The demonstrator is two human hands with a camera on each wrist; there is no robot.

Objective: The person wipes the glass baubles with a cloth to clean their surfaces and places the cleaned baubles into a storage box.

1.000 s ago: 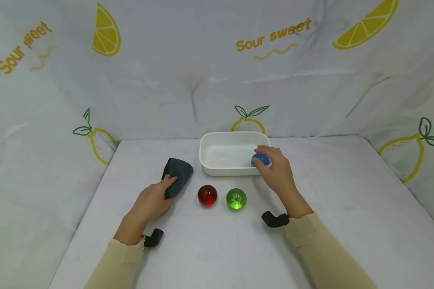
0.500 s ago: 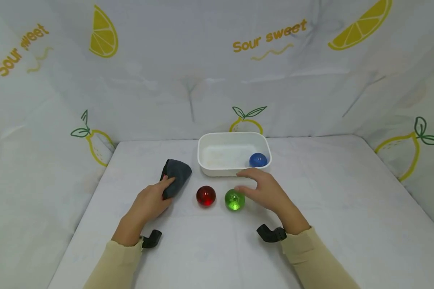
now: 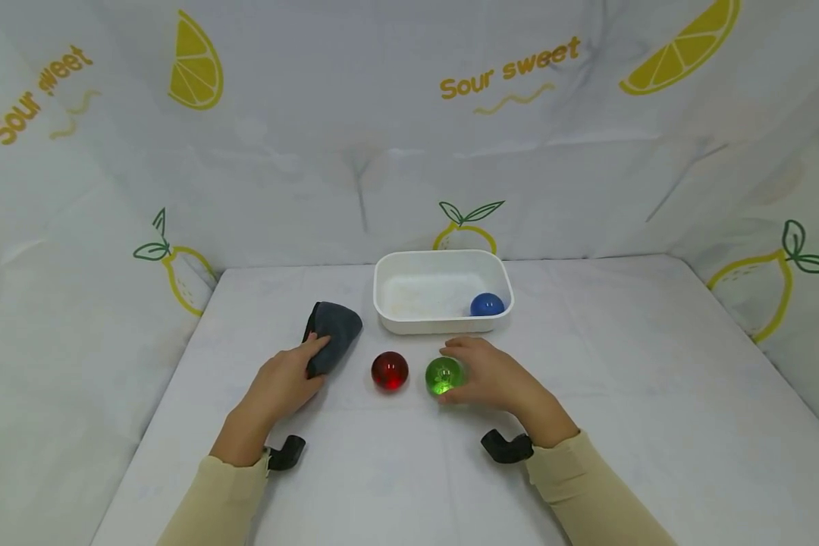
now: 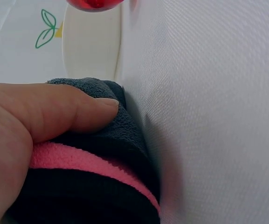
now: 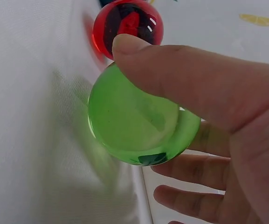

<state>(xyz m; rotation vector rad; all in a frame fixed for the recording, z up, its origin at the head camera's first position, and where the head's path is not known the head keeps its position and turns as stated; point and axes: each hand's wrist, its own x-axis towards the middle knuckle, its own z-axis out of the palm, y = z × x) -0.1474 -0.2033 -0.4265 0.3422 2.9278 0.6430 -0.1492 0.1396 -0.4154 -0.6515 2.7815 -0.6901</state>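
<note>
My left hand [image 3: 288, 381] grips a folded dark grey cloth [image 3: 342, 331] on the left of the table. In the left wrist view the thumb lies over the cloth, and a pink layer [image 4: 73, 157] shows in its fold. On the right, my right hand [image 3: 494, 379] holds a clear green ball [image 3: 444, 375], thumb on the near side and fingers on the far side. The right wrist view has the thumb across the ball, with some fingers partly behind it. A clear red ball [image 3: 390, 371] rests between the cloth and the green ball.
Behind the balls stands a white rectangular tray [image 3: 409, 324] with a blue ball [image 3: 487, 305] in its front right corner. White cloth with lemon prints [image 3: 198, 61] hangs behind and at the sides of the white-covered table [image 3: 621, 356].
My right hand has let go of the blue ball in the tray, come back toward me and left, and closed around the green ball. The left hand has stayed on the cloth.
</note>
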